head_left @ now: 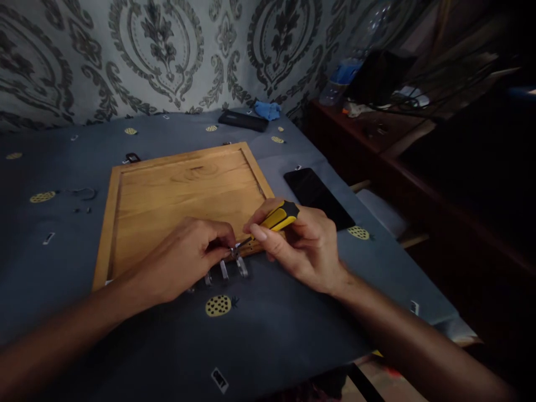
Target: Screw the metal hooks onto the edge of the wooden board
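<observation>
A wooden board with a raised frame point(188, 190) lies on the cloth-covered table. Along its near edge, several silver metal hooks point(242, 267) stick out toward me. My right hand point(307, 245) grips a screwdriver with a yellow and black handle point(278, 216), its shaft slanting down to the left. The screwdriver's tip meets the small metal part at the hooks. There, my left hand point(188, 254) is closed in a pinch on the metal hook piece, thumb and forefinger beside the tip. Whether a screw sits between those fingers is too small to tell.
Right of the board lies a black phone point(319, 196). A black oblong case point(243, 120) and a crumpled blue cloth point(268, 110) sit at the table's back edge. Small loose pieces point(82, 210) are on the left. A side cabinet point(355, 131) bears a plastic bottle point(341, 81) and cables.
</observation>
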Demonstrator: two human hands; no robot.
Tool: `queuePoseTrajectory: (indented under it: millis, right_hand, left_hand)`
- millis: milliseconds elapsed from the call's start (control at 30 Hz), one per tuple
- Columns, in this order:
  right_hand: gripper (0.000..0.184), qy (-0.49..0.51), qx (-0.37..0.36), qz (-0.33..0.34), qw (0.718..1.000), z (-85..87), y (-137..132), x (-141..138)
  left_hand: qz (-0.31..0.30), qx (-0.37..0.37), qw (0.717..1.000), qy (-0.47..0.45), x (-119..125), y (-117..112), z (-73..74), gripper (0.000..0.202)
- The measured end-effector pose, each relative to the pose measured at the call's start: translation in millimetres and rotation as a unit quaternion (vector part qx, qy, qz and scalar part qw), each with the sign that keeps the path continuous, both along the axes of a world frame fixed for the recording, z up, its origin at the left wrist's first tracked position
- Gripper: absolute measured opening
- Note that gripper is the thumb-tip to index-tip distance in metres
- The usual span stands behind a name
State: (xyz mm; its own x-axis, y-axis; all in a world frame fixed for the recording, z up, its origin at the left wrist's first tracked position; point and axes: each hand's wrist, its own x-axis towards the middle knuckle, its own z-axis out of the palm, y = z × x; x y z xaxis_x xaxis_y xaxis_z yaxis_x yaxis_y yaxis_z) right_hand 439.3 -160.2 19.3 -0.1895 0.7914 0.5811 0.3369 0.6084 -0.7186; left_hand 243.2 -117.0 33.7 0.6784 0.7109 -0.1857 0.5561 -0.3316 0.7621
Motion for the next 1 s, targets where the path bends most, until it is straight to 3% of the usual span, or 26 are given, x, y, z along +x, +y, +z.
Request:
queuePoseTrajectory:
  millis: [167,367,600,1000]
  right_hand:
    - [0.013,-0.014,-0.012,-0.016,1.000,3.8,-0.9,-0.7]
    - [0.013,-0.009,-0.009,-0.010,1.000,4.0,-0.8,0.0]
    - [0.012,-0.010,-0.004,-0.012,1.000,3.2,-0.5,0.6]
    - [0.015,-0.009,-0.016,-0.022,1.000,3.4,-1.7,0.5]
  left_hand:
    - [-0.016,0.024,1.000,0.001,4.3,1.8,-3.4,0.015]
    - [0.008,-0.021,0.999,-0.035,7.7,-0.5,-8.9,0.014]
    - [0.052,-0.077,0.994,-0.066,7.4,-0.8,-2.0,0.017]
    - [0.057,-0.112,0.988,-0.086,10.3,-4.5,3.7,0.014]
